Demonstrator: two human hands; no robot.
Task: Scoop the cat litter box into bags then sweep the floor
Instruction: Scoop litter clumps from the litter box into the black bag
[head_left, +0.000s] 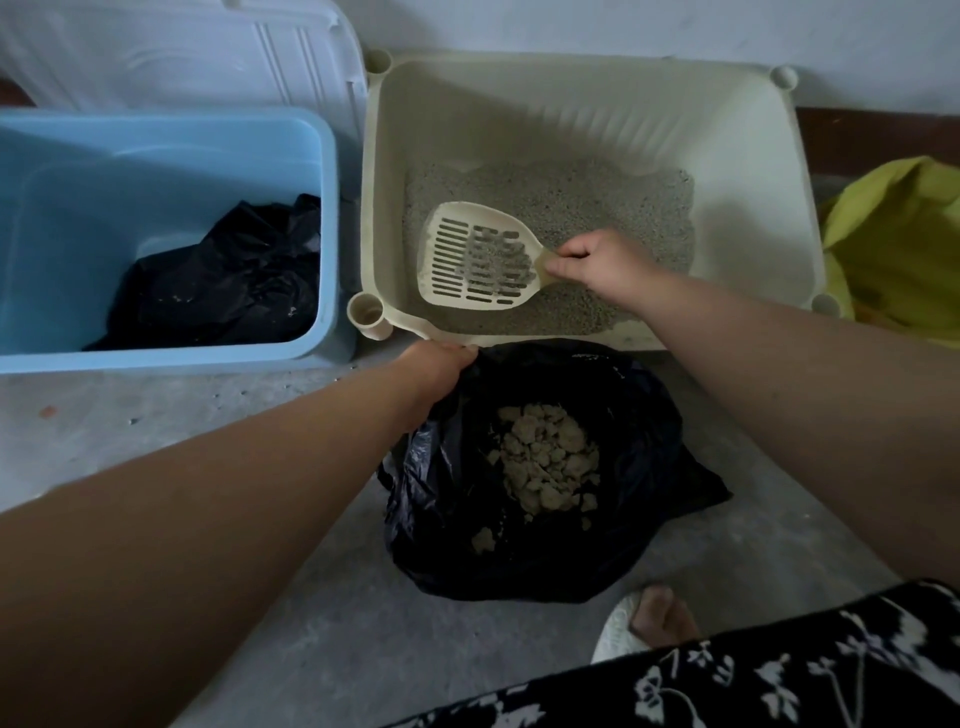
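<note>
**A:** What stood on the left?

**B:** A light blue rectangular plastic tub (327, 234) sat on the grey concrete floor (156, 415), with a crumpled black plastic bag (234, 280) lying in its bottom. A white plastic lid (182, 52) leaned against the wall behind it.

**A:** And the left hand?

**B:** The left hand (441, 374) reached to the middle. It gripped the far left rim of an open black plastic bag (519, 561), right at the near edge of the litter box. Its fingers were curled over the plastic. Pale clumps of soiled litter (550, 457) lay heaped inside that bag.

**A:** Where was the litter box?

**B:** The cream square plastic litter box (587, 104) stood against the wall, just right of the tub and just beyond the open bag. Loose grey litter (571, 197) covered its floor.

**A:** And the scoop?

**B:** The cream slotted plastic scoop (480, 254) was in the near left part of the box, with grey grains caught in its slots. I could not tell whether it touched the litter. The right hand (602, 265) held its handle, fingers clamped around it.

**A:** Anything further right?

**B:** A yellow-green bag (898, 234) lay beside the box. Nearer, a foot in a white slipper (639, 623) showed past a black floral garment (779, 675).
</note>
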